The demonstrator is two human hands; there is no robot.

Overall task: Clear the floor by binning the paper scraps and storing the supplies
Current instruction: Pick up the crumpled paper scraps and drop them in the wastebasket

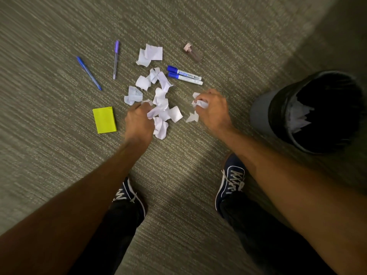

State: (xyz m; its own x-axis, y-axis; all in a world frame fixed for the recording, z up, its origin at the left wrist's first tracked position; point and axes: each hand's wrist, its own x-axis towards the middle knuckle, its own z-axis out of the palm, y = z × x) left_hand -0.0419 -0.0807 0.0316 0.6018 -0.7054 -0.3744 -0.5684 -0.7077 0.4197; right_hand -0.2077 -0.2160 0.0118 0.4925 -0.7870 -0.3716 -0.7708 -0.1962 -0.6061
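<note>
Your right hand [213, 108] is curled closed around a crumpled scrap [200, 104]. Your left hand [139, 122] pinches at the near edge of the scraps [158, 92] heaped on the carpet [49, 26]. The bin [260, 114], with paper in it, stands just right of your right hand. Bare carpet lies wide open to the left and beyond. Two markers [184, 75] lie side by side beyond the heap; their print is too blurred to read. The yellow pad [104, 120] sits left of your left hand, two pens [89, 73] farther off.
</note>
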